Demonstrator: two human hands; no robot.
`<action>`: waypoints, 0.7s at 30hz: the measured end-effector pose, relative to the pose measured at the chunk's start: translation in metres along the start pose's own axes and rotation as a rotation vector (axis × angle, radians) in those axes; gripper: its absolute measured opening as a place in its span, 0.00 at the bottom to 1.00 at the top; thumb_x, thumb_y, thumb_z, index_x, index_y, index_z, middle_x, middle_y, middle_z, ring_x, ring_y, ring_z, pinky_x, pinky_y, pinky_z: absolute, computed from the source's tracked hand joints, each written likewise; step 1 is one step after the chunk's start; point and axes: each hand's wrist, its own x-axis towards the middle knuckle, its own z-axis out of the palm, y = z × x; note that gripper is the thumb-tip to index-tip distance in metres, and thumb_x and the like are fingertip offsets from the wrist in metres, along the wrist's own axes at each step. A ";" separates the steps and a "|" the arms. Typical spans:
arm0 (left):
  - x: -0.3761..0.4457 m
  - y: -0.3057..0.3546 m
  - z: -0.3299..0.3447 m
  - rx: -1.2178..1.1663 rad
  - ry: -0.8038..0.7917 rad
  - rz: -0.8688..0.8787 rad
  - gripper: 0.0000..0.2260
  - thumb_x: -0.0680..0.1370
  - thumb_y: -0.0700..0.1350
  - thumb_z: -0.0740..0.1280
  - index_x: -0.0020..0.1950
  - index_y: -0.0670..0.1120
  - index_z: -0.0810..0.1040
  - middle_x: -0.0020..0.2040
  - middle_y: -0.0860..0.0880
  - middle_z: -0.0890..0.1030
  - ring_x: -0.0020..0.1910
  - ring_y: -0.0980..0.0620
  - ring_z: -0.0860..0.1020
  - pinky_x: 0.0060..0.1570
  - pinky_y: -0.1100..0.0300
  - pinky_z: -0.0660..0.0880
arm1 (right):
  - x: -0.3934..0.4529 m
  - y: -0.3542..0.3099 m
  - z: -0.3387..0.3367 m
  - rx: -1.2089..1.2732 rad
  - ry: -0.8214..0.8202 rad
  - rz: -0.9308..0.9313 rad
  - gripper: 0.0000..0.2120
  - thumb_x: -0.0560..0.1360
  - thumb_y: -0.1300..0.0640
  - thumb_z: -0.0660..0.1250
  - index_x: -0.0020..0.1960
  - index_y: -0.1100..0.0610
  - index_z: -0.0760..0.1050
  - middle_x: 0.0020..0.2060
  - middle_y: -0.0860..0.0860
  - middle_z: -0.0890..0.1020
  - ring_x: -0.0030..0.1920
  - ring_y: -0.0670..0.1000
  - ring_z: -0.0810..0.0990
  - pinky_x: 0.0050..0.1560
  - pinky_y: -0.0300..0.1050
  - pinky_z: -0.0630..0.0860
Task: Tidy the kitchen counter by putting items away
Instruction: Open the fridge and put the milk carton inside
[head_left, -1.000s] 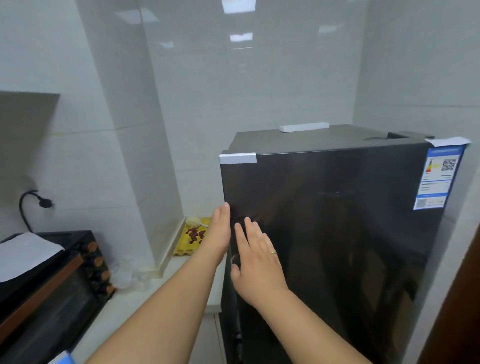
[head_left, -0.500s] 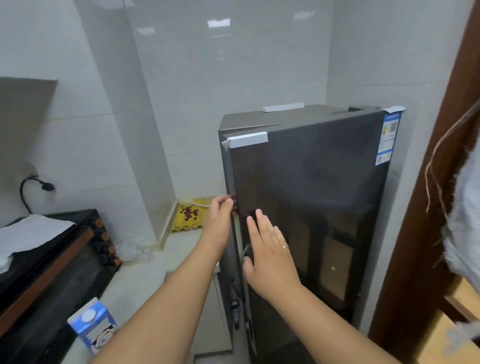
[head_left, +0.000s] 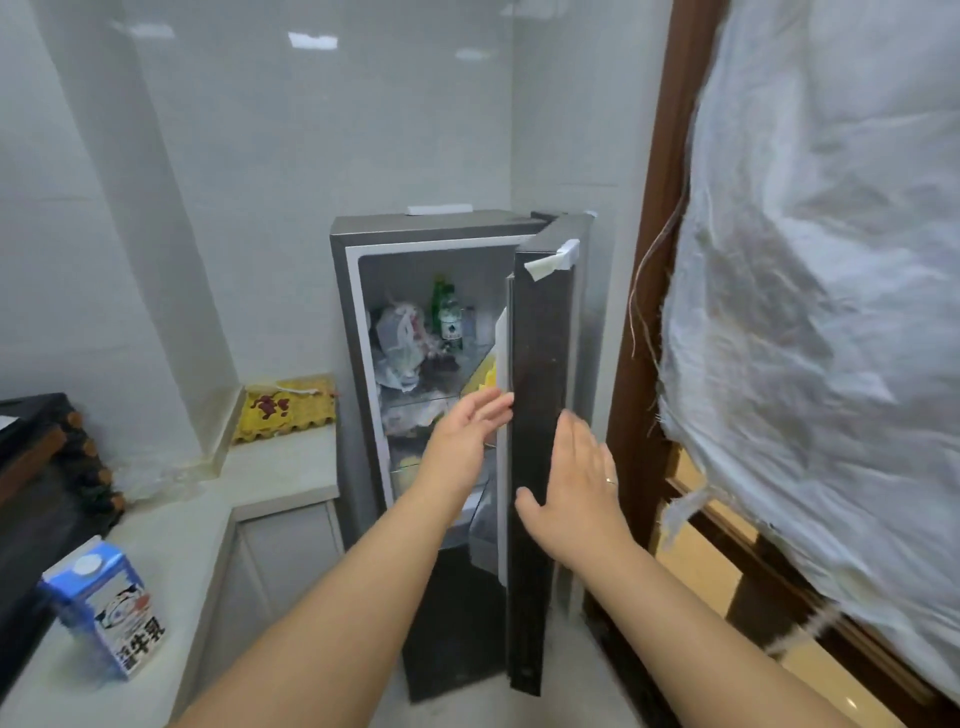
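Fridge door (head_left: 540, 415): swung wide, seen almost edge-on — the compartment of the fridge (head_left: 363, 244) stands open toward the person.

Left hand (head_left: 470, 434): raised just inside the door's leading edge, its fingers (head_left: 493, 405) spread and loose, holding nothing; whether the tips touch the edge I cannot tell.

Right hand (head_left: 576, 486): flat against the dark outer face of the door, its fingers (head_left: 579, 434) splayed wide and upright, gripping nothing.

Milk carton (head_left: 106, 605): upright on the surface (head_left: 171, 535) at the lower left, well apart from both hands — this looks the likeliest thing to be put away.

Key relation: the carton lies down and to the left of the hands, on the left arm's side; the left hand is the nearer one, and the right is across the body by the door.

Long axis: vertical — the carton stands on its base with the cap on top, so a sideways wrap round its body would suit.

Shelves: the upper shelf is crowded with a green bottle (head_left: 449, 314) and a plastic bag (head_left: 397, 338); lower levels are partly hidden by the left arm.

Other things: a yellow egg tray (head_left: 285, 408) sits in the far corner of the surface beside the fridge.

Judgement: the door is open far enough; a reach back and left for the carton seems due next.
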 end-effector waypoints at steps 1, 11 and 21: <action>-0.003 0.000 0.013 -0.019 -0.035 0.005 0.19 0.82 0.34 0.56 0.71 0.46 0.72 0.67 0.48 0.80 0.66 0.53 0.78 0.68 0.60 0.71 | -0.004 0.011 -0.010 -0.025 0.008 0.023 0.49 0.76 0.42 0.65 0.81 0.54 0.33 0.82 0.53 0.43 0.82 0.53 0.42 0.80 0.55 0.41; -0.003 -0.002 0.104 -0.008 -0.345 -0.019 0.25 0.82 0.30 0.53 0.79 0.44 0.62 0.74 0.48 0.71 0.74 0.50 0.69 0.70 0.54 0.69 | -0.013 0.089 -0.058 -0.085 0.058 0.239 0.50 0.74 0.38 0.62 0.81 0.55 0.35 0.82 0.54 0.44 0.81 0.53 0.42 0.80 0.55 0.42; -0.007 -0.058 -0.007 0.302 -0.164 -0.103 0.19 0.83 0.33 0.57 0.73 0.43 0.70 0.67 0.48 0.76 0.64 0.56 0.72 0.56 0.68 0.70 | -0.020 -0.003 -0.001 -0.151 0.096 -0.134 0.45 0.76 0.50 0.65 0.82 0.52 0.40 0.82 0.54 0.44 0.81 0.55 0.41 0.79 0.55 0.39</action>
